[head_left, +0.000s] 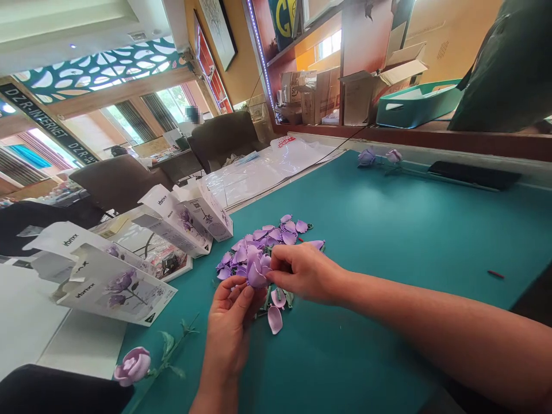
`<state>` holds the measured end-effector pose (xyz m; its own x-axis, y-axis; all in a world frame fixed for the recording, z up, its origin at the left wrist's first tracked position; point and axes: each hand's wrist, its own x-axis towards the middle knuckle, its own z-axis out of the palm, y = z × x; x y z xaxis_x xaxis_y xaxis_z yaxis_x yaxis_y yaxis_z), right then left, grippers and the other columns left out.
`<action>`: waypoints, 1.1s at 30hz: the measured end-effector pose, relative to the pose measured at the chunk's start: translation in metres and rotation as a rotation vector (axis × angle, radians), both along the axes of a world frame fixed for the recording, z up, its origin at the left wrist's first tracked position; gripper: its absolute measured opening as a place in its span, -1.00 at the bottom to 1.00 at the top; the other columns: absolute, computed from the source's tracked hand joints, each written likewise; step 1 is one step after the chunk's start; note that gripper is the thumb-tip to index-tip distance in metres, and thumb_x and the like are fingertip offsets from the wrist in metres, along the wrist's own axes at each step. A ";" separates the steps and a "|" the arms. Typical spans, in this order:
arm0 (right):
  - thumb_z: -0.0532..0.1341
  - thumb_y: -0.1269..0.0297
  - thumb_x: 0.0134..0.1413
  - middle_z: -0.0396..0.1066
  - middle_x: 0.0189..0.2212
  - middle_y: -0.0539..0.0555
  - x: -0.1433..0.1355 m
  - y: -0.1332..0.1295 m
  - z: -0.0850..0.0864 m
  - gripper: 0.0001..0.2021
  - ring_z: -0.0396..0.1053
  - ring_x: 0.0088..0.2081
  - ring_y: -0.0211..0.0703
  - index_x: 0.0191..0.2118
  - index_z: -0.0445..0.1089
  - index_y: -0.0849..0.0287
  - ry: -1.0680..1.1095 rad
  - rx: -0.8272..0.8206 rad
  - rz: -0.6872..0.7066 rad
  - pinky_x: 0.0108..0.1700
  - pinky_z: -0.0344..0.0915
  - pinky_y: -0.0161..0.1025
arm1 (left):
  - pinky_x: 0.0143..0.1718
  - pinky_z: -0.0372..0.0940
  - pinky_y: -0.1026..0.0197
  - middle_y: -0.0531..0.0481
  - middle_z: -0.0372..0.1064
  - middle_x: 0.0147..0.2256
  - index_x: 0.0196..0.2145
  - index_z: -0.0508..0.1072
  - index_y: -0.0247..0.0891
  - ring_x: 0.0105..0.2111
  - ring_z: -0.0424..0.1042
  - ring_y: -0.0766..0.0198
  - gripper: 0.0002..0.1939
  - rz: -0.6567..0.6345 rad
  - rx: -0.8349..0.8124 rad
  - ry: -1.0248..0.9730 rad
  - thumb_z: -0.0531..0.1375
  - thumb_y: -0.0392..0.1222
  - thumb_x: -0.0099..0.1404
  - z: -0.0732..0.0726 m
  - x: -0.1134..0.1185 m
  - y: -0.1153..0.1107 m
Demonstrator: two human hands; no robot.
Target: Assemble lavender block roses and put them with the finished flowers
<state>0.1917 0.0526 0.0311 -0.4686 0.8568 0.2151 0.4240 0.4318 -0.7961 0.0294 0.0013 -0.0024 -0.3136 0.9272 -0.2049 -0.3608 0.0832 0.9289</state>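
Note:
Between my two hands is a purple artificial rose head (257, 269) made of separate curved petals. My left hand (235, 302) grips it from below, thumb and fingers closed around its base. From the right, my right hand (302, 270) pinches the edge of the flower between thumb and forefinger. Behind it, a pile of loose purple petals (276, 234) lies on the green table mat (366, 351). Paler pink petals (275, 319) and some green leaf pieces (288, 299) rest just below my hands. The underside of the flower is hidden by my left fingers.
An assembled pink rose (133, 366) with a leafy stem lies front left. Opened white flower boxes (125, 293) stand along the left edge. Two finished roses (366, 157) and a dark flat object (474, 174) lie at the back right. A small red stick (495, 275) is on the right.

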 end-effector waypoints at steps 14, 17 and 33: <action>0.09 0.24 0.15 0.37 -0.57 -0.03 0.041 0.062 -0.007 -0.79 0.24 -0.51 -0.34 -0.43 0.34 0.21 0.040 0.145 -0.260 -0.44 0.11 -0.37 | -0.46 0.46 0.29 0.04 0.55 -0.48 -0.39 0.47 -0.17 -0.50 0.52 0.26 -0.54 0.100 0.027 -0.167 0.51 -0.21 -0.32 0.009 -0.013 0.002; 0.05 0.33 0.14 0.48 -0.36 0.03 0.052 0.081 -0.016 -0.80 0.34 -0.33 -0.25 -0.27 0.42 0.18 -0.289 0.157 -0.289 -0.35 0.15 -0.35 | -0.47 0.47 0.27 -0.03 0.57 -0.37 -0.35 0.48 -0.19 -0.47 0.53 0.26 -0.74 0.085 0.034 -0.193 0.40 -0.25 -0.04 0.011 -0.017 0.002; 0.16 0.48 0.00 0.37 -0.14 0.11 0.068 0.095 -0.038 -0.74 0.35 -0.14 -0.14 -0.18 0.46 0.13 -0.663 0.101 0.203 -0.20 0.21 -0.32 | -0.43 0.48 0.26 -0.10 0.57 -0.36 -0.29 0.49 -0.26 -0.42 0.56 0.26 -0.72 0.031 0.020 -0.301 -0.01 -0.40 0.33 0.018 -0.020 0.002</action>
<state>0.2597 0.1473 -0.0073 -0.6772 0.7293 -0.0979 0.7096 0.6121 -0.3490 0.0096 0.0034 0.0157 -0.2702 0.9229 -0.2742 -0.6219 0.0501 0.7815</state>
